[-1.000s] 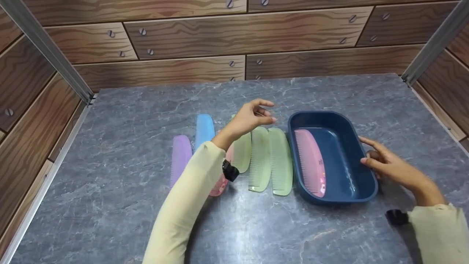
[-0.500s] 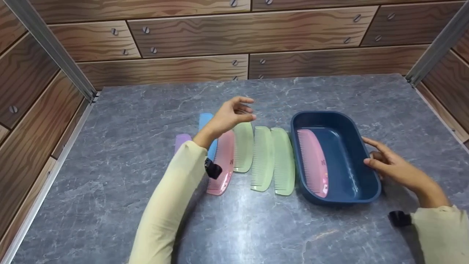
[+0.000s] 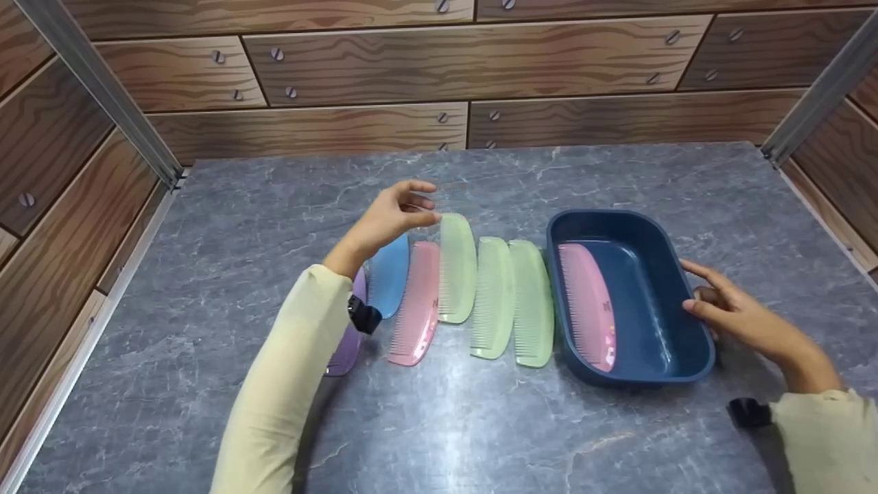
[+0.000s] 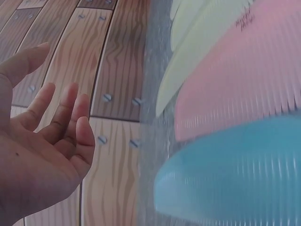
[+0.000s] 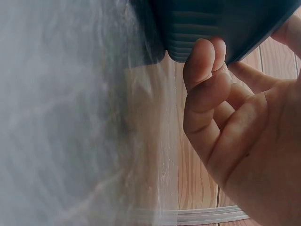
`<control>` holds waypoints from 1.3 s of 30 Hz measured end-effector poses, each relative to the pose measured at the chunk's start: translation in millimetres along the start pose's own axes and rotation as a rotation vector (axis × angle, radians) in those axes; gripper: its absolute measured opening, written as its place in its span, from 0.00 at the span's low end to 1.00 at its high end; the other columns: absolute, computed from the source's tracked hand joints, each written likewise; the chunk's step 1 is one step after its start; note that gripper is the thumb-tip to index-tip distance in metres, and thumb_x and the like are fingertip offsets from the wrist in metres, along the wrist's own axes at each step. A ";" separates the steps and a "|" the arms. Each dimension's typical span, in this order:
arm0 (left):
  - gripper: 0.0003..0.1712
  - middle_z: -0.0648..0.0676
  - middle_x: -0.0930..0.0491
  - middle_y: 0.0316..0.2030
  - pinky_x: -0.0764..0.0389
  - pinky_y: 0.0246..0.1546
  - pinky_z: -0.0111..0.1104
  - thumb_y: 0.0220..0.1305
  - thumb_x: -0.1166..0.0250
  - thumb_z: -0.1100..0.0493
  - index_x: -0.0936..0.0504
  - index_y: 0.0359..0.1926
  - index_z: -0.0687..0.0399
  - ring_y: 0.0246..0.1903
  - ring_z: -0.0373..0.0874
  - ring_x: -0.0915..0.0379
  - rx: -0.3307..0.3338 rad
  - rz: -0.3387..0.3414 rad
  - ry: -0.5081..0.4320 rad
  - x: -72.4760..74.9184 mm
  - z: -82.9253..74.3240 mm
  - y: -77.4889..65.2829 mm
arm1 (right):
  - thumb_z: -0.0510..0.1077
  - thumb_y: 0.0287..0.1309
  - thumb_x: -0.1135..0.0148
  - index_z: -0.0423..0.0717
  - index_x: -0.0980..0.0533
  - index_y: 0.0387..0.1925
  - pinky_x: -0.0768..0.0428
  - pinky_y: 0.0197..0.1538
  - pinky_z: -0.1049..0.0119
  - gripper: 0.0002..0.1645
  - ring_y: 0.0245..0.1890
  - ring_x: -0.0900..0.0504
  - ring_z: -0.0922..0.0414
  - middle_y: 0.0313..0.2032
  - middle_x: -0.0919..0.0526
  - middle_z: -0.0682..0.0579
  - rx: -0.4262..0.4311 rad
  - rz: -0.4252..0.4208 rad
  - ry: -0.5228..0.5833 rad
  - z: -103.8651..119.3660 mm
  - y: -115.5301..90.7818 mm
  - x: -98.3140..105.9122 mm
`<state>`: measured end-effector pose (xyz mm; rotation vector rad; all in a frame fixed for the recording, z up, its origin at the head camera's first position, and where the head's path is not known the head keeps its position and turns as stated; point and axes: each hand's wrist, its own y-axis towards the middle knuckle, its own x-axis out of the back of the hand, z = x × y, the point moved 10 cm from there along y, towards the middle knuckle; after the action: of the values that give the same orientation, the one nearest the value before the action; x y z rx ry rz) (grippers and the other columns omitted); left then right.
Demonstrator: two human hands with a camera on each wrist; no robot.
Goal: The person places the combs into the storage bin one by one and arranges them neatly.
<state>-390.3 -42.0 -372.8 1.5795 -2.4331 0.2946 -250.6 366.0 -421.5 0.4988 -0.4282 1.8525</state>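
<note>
My left hand (image 3: 384,219) hovers above the far ends of the combs, fingers loosely bent and nothing in them. In the left wrist view a blue comb (image 4: 225,174) and a pink comb (image 4: 235,70) lie beside that hand. Three green combs (image 3: 458,271) lie right of the pink one. Part of a purple comb (image 3: 346,350) is hidden under my left forearm. My right hand (image 3: 734,312) holds the right side of a dark blue plastic tub (image 3: 699,363), thumb at the rim and curled fingers against the outer wall. Inside the tub, along its left wall, lies a pink comb (image 3: 588,309).
A grey marble-patterned tabletop (image 3: 480,432) carries everything. Wood-patterned panels (image 3: 384,68) stand behind it and at both sides, with metal posts (image 3: 147,130) at the back corners.
My left hand has moved left, away from the tub and across the green and pink combs to over the blue one. The right hand has stayed at the tub's side.
</note>
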 end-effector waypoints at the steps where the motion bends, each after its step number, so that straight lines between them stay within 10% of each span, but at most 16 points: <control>1: 0.30 0.64 0.26 0.56 0.29 0.60 0.50 0.60 0.33 0.59 0.30 0.63 0.55 0.52 0.51 0.28 0.000 -0.004 0.004 3.0 0.8 -0.9 | 0.35 0.70 0.53 0.52 0.52 0.74 0.31 0.21 0.60 0.36 0.18 0.33 0.56 0.24 0.30 0.60 0.002 -0.003 0.006 -0.4 -0.1 0.0; 39: 0.35 0.68 0.30 0.61 0.29 0.61 0.45 0.60 0.34 0.60 0.35 0.66 0.64 0.61 0.57 0.33 0.161 -0.068 0.122 88.5 74.9 -41.6 | 0.34 0.70 0.55 0.58 0.52 0.74 0.27 0.25 0.65 0.37 0.23 0.29 0.64 0.30 0.25 0.60 0.006 0.028 0.057 -1.7 0.8 -2.5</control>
<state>-393.1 -157.2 -416.2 1.6518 -2.3089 0.5708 -250.8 364.6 -424.4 0.4448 -0.3939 1.8908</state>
